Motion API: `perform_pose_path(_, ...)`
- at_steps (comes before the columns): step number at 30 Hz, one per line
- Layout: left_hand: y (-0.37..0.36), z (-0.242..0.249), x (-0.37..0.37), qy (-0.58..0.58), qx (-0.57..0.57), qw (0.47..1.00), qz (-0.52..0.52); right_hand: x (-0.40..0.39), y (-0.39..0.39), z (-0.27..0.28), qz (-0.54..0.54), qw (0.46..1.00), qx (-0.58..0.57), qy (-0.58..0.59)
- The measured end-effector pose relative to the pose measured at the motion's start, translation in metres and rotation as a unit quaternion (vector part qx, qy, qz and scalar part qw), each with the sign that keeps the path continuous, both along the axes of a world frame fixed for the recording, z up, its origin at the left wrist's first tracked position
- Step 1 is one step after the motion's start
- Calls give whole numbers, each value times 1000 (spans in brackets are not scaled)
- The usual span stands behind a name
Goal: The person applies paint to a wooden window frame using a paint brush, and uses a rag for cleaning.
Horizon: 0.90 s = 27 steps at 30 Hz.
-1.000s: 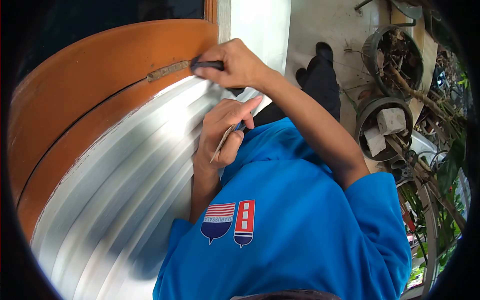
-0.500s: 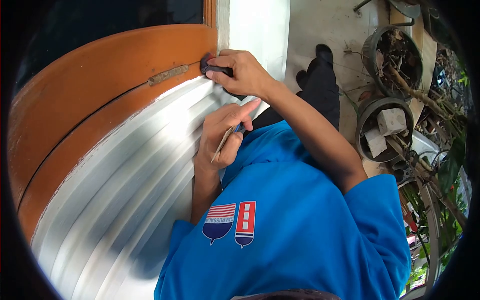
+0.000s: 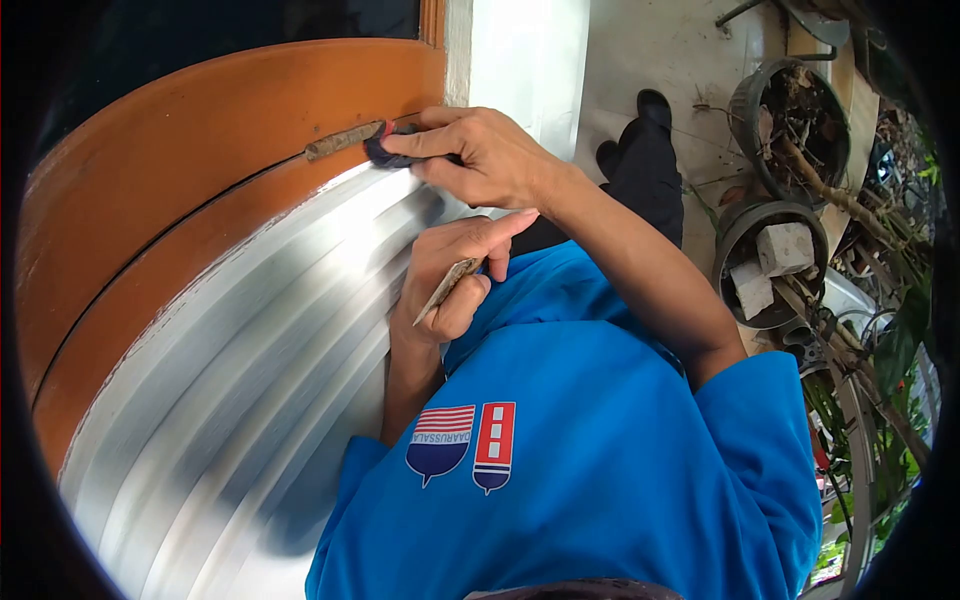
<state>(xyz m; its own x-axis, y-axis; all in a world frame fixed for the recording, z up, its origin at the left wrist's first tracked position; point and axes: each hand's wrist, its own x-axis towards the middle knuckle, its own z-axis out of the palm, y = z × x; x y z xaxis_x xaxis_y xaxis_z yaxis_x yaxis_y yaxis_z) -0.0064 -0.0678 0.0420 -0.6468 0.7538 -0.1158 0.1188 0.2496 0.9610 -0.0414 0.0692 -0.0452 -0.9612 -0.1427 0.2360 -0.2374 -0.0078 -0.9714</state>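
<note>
Right hand pinching a dark, crumpled cloth at the orange wood.
The cloth looks bunched, nearly black, with a red patch on its edge, and sits at the end of a dull, grimy hinge; the left hand curls narrowly around a thin, stained blade.

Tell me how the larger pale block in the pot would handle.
The larger pale block is probably stiff, with straight edges and no sag. Its masonry look suggests it may be heavy for its size. Flat faces make it unlikely to roll.
</note>
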Motion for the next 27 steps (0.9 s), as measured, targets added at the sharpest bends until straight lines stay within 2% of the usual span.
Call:
perform_pose_path(5, 0, -2, 0, -7, -1, 1000, -3, -1, -1, -9, -17, 999, 31, 19)
perform_pose_path(8, -3, -2, 1, -38, -11, 999, -5, 0, -6, 8, -29, 998, 15, 63)
perform_pose_path(11, 3, 2, 1, -30, 60, 998, 11, -9, -9, 34, -38, 990, -9, 133)
perform_pose_path(13, 6, 11, 2, -75, 70, 994, 40, -17, -6, 50, -20, 989, -7, 146)
perform_pose_path(14, 7, 14, 2, -91, 66, 992, 47, -18, 0, 51, -15, 988, 31, 152)
perform_pose_path(17, 5, 6, 2, -70, 50, 996, 21, -17, 11, 20, 28, 985, 89, 143)
perform_pose_path(18, 4, 5, 1, -62, 43, 997, 13, -15, 10, 0, 8, 983, 107, 149)
perform_pose_path(20, 2, 2, 1, -50, 41, 998, 3, -8, 9, -44, -8, 985, 130, 113)
perform_pose_path(23, 4, 1, 0, -41, 34, 999, -3, 0, 10, -69, 6, 988, 152, 35)
perform_pose_path(24, 5, 1, -1, -45, 30, 998, -8, 1, 9, -64, -7, 988, 149, 42)
perform_pose_path(27, 2, 3, 1, -65, 17, 998, -13, -1, 11, -17, -24, 994, 25, 101)
